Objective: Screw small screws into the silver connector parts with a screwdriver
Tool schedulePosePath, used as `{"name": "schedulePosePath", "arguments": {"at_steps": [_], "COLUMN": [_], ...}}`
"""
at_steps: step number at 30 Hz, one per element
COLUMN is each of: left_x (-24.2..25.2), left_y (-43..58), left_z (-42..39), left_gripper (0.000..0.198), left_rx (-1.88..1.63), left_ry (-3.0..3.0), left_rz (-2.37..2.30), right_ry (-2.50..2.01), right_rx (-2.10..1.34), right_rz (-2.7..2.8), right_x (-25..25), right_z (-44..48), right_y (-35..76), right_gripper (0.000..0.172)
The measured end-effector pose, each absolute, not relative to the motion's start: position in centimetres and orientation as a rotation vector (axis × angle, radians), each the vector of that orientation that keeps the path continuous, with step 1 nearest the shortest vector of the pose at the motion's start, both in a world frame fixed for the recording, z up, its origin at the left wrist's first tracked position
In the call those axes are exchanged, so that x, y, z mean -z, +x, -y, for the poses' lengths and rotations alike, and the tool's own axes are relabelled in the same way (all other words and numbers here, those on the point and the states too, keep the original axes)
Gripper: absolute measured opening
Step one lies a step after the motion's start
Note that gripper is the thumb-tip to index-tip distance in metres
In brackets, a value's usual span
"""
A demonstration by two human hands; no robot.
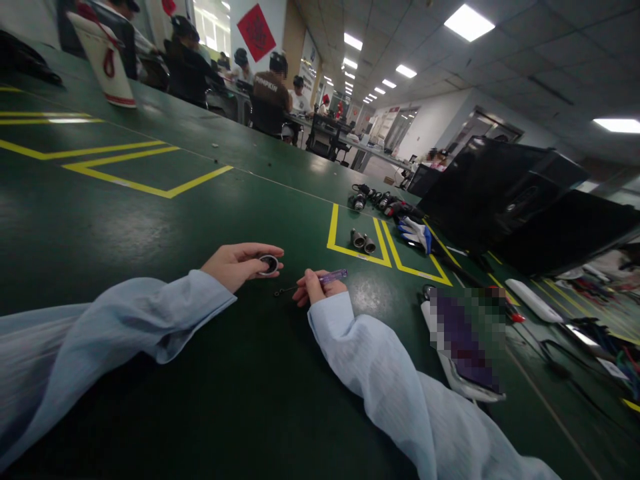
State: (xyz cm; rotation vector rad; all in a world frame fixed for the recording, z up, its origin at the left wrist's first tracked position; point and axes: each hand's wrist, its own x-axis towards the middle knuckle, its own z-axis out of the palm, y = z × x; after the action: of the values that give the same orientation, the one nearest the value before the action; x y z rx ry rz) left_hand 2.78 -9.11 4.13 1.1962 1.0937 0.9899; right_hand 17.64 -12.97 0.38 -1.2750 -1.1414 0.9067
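Left grip [240, 263] pinches the small black ring [269, 265] close to the desk [150, 220], and right grip [315, 288] pinches the thin purple screwdriver [334, 275], whose tip may slip and knock the ring away.

Pretty dim, the only light is the ceiling panels [469, 21] and they blow out white. Soft glare on the green table [125, 227], heavy fisheye bending at the edges, left hand [239, 263] looks sharp.
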Motion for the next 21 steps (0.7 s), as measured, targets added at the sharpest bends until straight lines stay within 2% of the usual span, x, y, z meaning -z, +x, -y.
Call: {"name": "schedulePosePath", "arguments": {"at_steps": [7, 14, 21], "left_x": [-4.0, -3.7, -3.7], "left_y": [2.6, 2.5, 2.6], "left_z": [9.0, 8.8, 8.9], "left_gripper": [0.024, 0.031, 0.033], "left_rx": [-1.002, -0.982, -0.99], "left_ry": [1.167, 1.086, 1.083], "left_rz": [-1.088, -1.058, -1.048], "right_ry": [-1.193, -1.123, -0.998], "right_rx": [-1.137, -0.96, -0.922], "right_rz": [0.914, 0.973, 1.014], "right_x": [-0.3, -0.8, -1.0], "right_z": [12.2, 12.9, 13.5], "right_y": [17.9, 17.6, 17.6], "right_gripper": [0.028, 0.029, 0.017]}}
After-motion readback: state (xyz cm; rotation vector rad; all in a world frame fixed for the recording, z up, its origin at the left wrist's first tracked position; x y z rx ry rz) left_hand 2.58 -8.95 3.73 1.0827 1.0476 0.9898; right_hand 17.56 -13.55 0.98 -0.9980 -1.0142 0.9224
